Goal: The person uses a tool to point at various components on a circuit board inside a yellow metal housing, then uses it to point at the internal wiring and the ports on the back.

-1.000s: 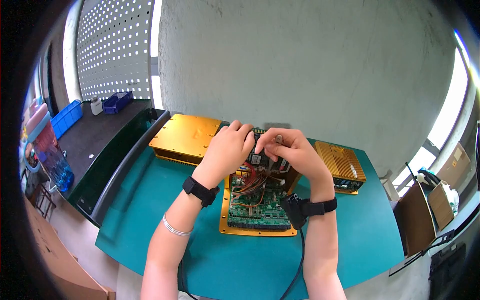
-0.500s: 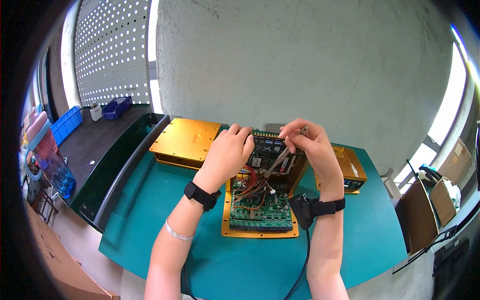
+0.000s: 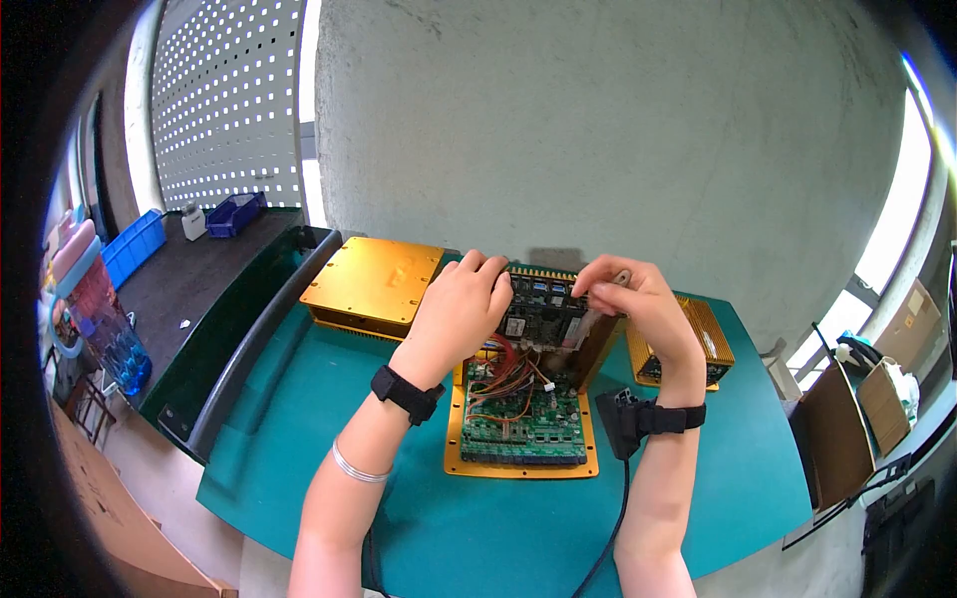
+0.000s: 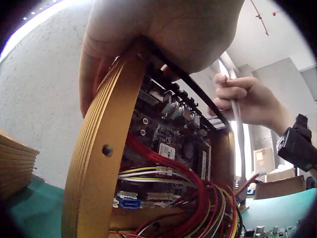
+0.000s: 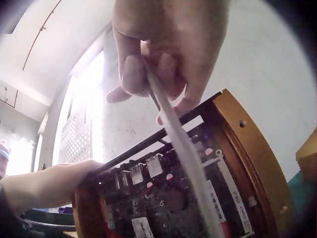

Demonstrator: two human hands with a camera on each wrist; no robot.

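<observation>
An opened gold device case stands on the table, its finned housing (image 4: 91,163) upright with a dark board (image 5: 173,198) inside. My left hand (image 3: 461,317) grips the housing's top left corner, fingers over the edge. Between the thumb and fingers of my right hand (image 3: 646,307), metal tweezers (image 5: 181,141) point downward in front of the housing's right side. A bundle of red, yellow and black wires (image 3: 503,377) runs from the upright part down to a green circuit board (image 3: 523,431) on a gold base plate (image 3: 520,472). One white connector (image 3: 549,386) lies loose over the green board.
A closed gold case (image 3: 374,279) sits left of the opened one, and another finned gold case (image 3: 710,339) stands at the right. Along the left runs a dark padded rail (image 3: 264,334). Black cables from the wrist cameras trail over the green table (image 3: 688,498).
My right hand has moved to the right and the tweezers have lifted from the wires toward the housing's right side. My left hand keeps its grip on the housing.
</observation>
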